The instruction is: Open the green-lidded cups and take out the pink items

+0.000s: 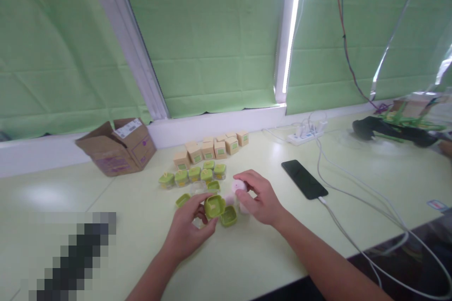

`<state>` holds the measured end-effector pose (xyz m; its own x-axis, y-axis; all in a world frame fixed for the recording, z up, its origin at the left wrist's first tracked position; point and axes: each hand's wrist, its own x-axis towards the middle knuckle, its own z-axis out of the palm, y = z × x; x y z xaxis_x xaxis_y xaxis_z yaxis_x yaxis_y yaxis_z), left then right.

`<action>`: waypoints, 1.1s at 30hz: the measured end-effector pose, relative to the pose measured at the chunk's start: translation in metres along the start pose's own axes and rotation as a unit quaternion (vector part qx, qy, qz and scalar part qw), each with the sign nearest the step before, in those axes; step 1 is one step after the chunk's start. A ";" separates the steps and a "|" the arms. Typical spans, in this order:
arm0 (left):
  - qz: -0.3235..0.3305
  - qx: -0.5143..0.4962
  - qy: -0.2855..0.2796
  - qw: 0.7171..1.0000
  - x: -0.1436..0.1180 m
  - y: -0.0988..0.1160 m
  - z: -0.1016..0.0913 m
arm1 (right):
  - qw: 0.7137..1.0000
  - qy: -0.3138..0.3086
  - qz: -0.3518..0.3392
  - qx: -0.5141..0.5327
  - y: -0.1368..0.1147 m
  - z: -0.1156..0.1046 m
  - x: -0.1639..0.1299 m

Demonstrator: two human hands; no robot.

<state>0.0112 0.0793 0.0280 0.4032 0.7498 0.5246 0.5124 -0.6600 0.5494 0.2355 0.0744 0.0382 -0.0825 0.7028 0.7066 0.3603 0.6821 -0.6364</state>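
My left hand (192, 225) grips a green square lid (214, 206), its hollow side turned toward me. Between the thumb and fingers of my right hand (259, 197) is a small round pale-pink piece (239, 186). Other pale-pink pieces (243, 208) lie under and beside that hand, partly hidden. Another green lid (229, 216) rests on the table just right of the held one. Two more green lids (182, 200) and a clear container (198, 187) lie behind my left hand. Farther back stand several small clear jars with green lids (194, 174).
Several small tan boxes (208, 150) stand in rows behind the jars. An opened cardboard box (123, 148) is at the back left. To the right lie a phone (304, 179) on a white cable (334, 218) and a power strip (305, 136). Black and green items (395, 129) sit far right.
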 end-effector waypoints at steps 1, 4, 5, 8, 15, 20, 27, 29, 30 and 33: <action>-0.002 -0.002 0.000 1.000 0.000 -0.001 0.000 | 1.000 0.004 0.020 -0.004 0.002 -0.001 0.001; -0.007 -0.005 0.002 1.000 -0.001 -0.003 0.001 | 0.996 -0.001 0.080 -0.025 0.009 -0.004 0.002; -0.008 -0.006 0.002 1.000 -0.001 -0.003 0.001 | 0.995 -0.009 0.095 -0.038 0.011 -0.006 0.003; -0.013 -0.007 0.003 1.000 -0.002 -0.003 0.001 | 0.985 -0.059 0.122 -0.104 0.014 -0.013 0.006; -0.016 -0.014 0.007 1.000 0.000 0.000 0.000 | 0.934 -0.162 0.220 -0.231 0.020 -0.027 0.008; -0.015 -0.018 0.004 1.000 0.000 0.000 0.000 | 0.873 -0.224 0.290 -0.321 0.032 -0.034 0.003; -0.009 -0.017 -0.006 1.000 -0.002 -0.002 0.001 | 0.852 -0.290 0.299 -0.319 0.037 -0.034 0.000; -0.006 -0.016 -0.006 1.000 -0.002 -0.001 0.000 | 0.853 -0.294 0.292 -0.318 0.038 -0.034 -0.001; -0.003 -0.015 -0.005 1.000 -0.001 0.000 0.000 | 0.853 -0.295 0.288 -0.319 0.038 -0.034 -0.002; 0.006 -0.001 -0.004 1.000 0.000 0.003 -0.002 | 0.853 -0.292 0.287 -0.324 0.039 -0.035 -0.002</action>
<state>0.0112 0.0771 0.0303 0.4151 0.7416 0.5270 0.5049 -0.6697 0.5447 0.2817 0.0923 0.0229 -0.1010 0.9932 -0.0588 0.9190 0.0705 -0.3878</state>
